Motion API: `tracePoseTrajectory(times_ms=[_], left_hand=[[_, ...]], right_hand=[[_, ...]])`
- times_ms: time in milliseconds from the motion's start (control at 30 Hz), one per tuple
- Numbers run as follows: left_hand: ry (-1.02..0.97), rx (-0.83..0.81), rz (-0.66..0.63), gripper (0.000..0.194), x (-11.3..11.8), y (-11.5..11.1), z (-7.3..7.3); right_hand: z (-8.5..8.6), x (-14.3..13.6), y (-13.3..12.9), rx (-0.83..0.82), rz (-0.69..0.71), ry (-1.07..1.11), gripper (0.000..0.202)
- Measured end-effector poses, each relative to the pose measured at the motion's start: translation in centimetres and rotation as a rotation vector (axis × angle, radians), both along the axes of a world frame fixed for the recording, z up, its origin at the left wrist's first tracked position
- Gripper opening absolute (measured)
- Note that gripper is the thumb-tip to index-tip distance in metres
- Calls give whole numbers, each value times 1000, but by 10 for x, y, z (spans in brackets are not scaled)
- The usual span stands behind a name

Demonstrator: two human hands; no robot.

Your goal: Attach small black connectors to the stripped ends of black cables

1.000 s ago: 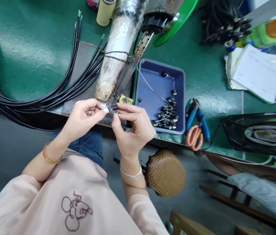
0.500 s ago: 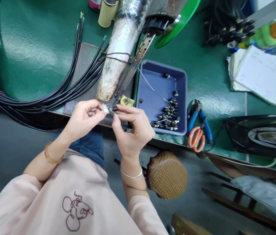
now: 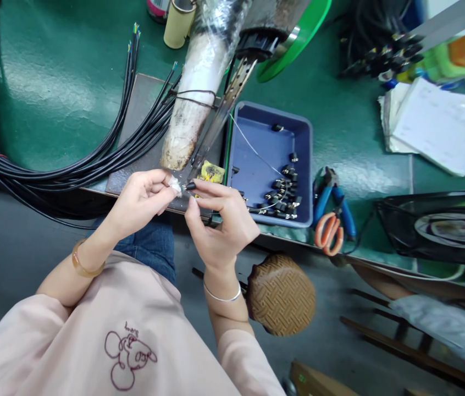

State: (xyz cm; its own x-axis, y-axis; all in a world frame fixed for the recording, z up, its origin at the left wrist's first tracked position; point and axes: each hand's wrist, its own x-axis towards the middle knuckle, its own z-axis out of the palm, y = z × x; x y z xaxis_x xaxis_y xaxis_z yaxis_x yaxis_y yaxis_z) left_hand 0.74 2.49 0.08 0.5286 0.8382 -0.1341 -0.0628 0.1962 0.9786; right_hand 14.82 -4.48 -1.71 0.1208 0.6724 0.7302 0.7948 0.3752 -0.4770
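My left hand (image 3: pixel 144 195) is closed, its thumb and forefinger pinching a small crumpled white piece (image 3: pixel 175 186). Fine wire ends show at the edge of that piece, close to a short black cable end (image 3: pixel 190 186). My right hand (image 3: pixel 226 217) is closed in a pinch just to the right, with its forefinger tip at the black end. A thin silver solder wire (image 3: pixel 257 148) loops through the blue tray (image 3: pixel 310 159) toward my right fingers, where it seems to be gripped. Right above my hands are the metal soldering tip (image 3: pixel 203 148) and a wrapped white tube (image 3: pixel 183 126).
Small black connectors (image 3: pixel 284 198) lie in the tray. Blue-handled cutters (image 3: pixel 322 202) and orange-handled scissors (image 3: pixel 329 234) are right of it. A black cable bundle (image 3: pixel 51 176) curves across the left. A yellow sponge (image 3: pixel 212 172) sits behind my hands. A patterned stool (image 3: pixel 282 294) stands below.
The black cable end and my right fingertips have shifted slightly left and down. My left hand keeps its pinch on the white piece. The whole view has moved a little.
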Motion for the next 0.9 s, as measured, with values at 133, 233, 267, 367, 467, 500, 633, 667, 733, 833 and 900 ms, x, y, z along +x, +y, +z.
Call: tracePoseTrajectory(times_ms=[133, 233, 267, 367, 467, 500, 633, 667, 733, 833, 900], left_hand=[[24, -15, -13, 14, 1, 0, 4], [29, -16, -14, 16, 1, 1, 5], [29, -16, -13, 16, 1, 1, 6], [17, -17, 1, 15, 2, 2, 7], [8, -18, 4, 15, 2, 3, 8], [8, -21, 0, 16, 2, 3, 8], [5, -34, -17, 16, 2, 3, 8], [2, -38, -20, 15, 2, 4, 8], [-1, -50, -25, 15, 2, 4, 8], [4, -71, -32, 15, 3, 4, 9], [4, -74, -32, 15, 3, 4, 10]], right_hand=[[0, 0, 1, 12, -32, -10, 14], [0, 0, 4, 7, -46, -32, 12], [1, 0, 5, 4, -48, -39, 11], [3, 0, 7, 9, -61, -45, 11], [4, 0, 8, 21, -66, -45, 11], [4, 0, 8, 23, -68, -44, 11], [4, 0, 6, 20, -57, -44, 12], [4, 0, 6, 20, -53, -46, 12], [5, 0, 5, 24, -50, -44, 12], [5, 0, 5, 37, -54, -41, 15], [5, 1, 6, 27, -65, -53, 14]])
